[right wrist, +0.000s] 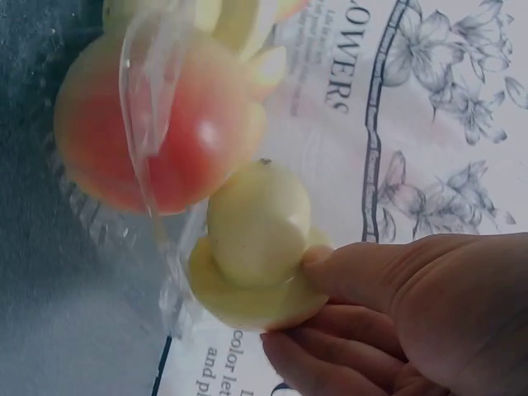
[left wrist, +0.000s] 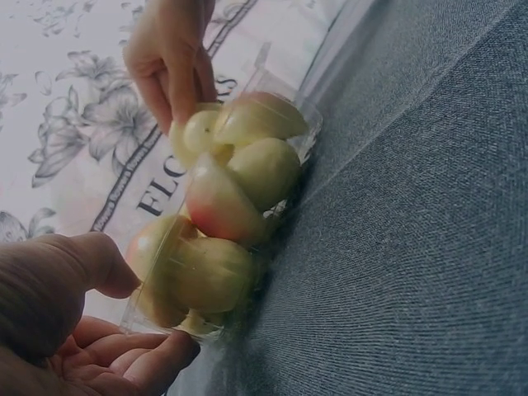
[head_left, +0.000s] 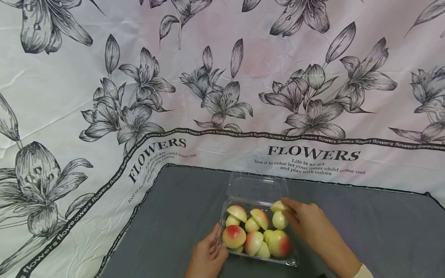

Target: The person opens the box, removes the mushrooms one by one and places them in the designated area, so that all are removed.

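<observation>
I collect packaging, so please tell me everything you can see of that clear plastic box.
The clear plastic box looks thin and shiny: a rectangular tray, its lid open and folded back toward the flowered cloth. It holds yellowish, red-blushed, mushroom-shaped pieces. It appears to rest on the grey surface, and the left hand grips its left side.

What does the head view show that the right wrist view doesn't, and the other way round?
Only the head view shows the left hand, gripping the side of the clear container, and a pale sleeve.

Only the right wrist view shows a dark speck on the stem end of the mushroom-shaped piece.

Both show the right hand holding that piece, other red-and-yellow pieces, and the flower-printed sheet.
</observation>
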{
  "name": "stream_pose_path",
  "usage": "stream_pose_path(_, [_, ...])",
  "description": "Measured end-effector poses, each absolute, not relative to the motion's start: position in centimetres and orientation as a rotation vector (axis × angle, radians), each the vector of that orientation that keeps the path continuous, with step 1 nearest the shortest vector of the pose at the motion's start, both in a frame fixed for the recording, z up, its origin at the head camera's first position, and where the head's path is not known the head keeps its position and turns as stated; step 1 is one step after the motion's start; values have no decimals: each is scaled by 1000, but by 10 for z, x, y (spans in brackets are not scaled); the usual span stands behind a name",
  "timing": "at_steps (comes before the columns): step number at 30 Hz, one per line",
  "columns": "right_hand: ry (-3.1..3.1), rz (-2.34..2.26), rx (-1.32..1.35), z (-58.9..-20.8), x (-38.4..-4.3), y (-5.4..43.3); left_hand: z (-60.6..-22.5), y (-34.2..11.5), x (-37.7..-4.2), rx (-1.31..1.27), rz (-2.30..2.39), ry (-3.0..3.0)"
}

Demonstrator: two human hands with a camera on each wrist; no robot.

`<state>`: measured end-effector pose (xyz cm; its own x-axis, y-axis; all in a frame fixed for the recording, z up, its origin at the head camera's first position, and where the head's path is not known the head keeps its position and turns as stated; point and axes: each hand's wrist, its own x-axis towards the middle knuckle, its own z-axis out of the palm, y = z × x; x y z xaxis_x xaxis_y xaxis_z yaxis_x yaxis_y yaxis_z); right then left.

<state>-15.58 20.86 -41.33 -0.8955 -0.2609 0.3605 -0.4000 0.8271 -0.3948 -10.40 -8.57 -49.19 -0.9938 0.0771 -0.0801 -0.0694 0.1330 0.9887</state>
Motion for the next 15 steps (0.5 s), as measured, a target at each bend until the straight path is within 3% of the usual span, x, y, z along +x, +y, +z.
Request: stream_pose_path(15, [-2523,677,501,-411,-158,244,-489,-86,-103,-4,1985,2254])
